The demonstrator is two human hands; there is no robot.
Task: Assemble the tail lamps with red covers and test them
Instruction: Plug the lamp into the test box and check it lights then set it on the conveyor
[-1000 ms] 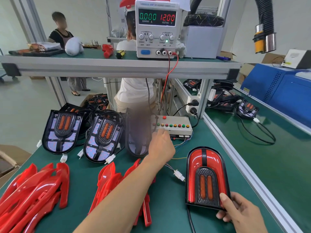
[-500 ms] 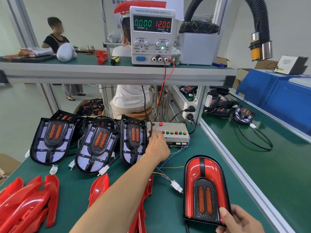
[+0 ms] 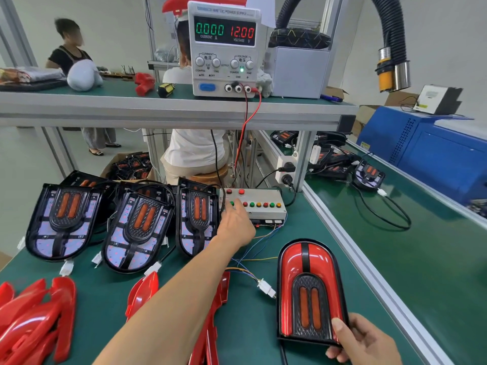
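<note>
An assembled tail lamp [image 3: 305, 288] with a red cover lies on the green bench at the right. My right hand [image 3: 363, 341] grips its near right corner, thumb on top. My left hand [image 3: 235, 225] reaches forward and touches the button row of the grey test box [image 3: 261, 204]. The lamp is unlit. A white connector [image 3: 267, 288] on coloured wires lies just left of the lamp. Three uncovered black lamp bases [image 3: 137, 227] stand in a row at the left. Loose red covers [image 3: 34, 320] lie at the near left.
A DC power supply [image 3: 224, 48] on the upper shelf reads 0.000 A and 12.00 V. Red and black leads drop from it to the test box. More lamps with cables [image 3: 369, 175] lie on the right bench. A person sits behind the shelf; another stands far left.
My view has dropped and moved closer to the bench. My left hand stays on the test box buttons, and my right hand keeps its hold on the lamp. The supply reading is unchanged.
</note>
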